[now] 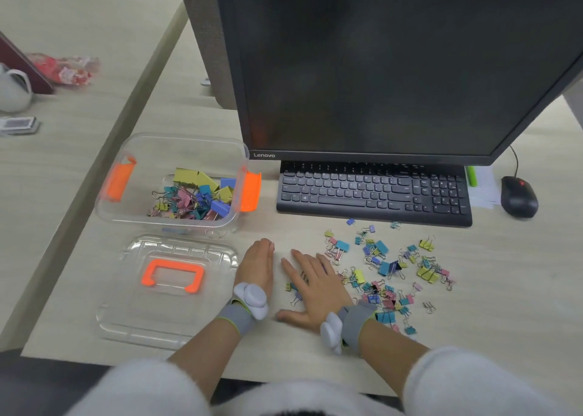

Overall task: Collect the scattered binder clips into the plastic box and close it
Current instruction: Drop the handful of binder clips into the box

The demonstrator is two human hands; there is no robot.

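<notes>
A clear plastic box (113, 209) with orange latches stands open at the left of the desk, holding several coloured binder clips (195, 198). Its clear lid (170, 318) with an orange handle lies flat in front of it. Many scattered binder clips (388, 267) lie on the desk below the keyboard. My right hand (312, 286) lies flat, palm down, fingers spread, over the left edge of that pile, covering a few clips. My left hand (257, 262) stands on its edge just left of it, fingers together, holding nothing, right of the lid.
A black keyboard (375, 191) and a large dark monitor (394, 68) stand behind the clips, a black mouse (519, 196) at the far right. A white mug (12, 90) and a red packet (66, 68) sit on the neighbouring desk at left.
</notes>
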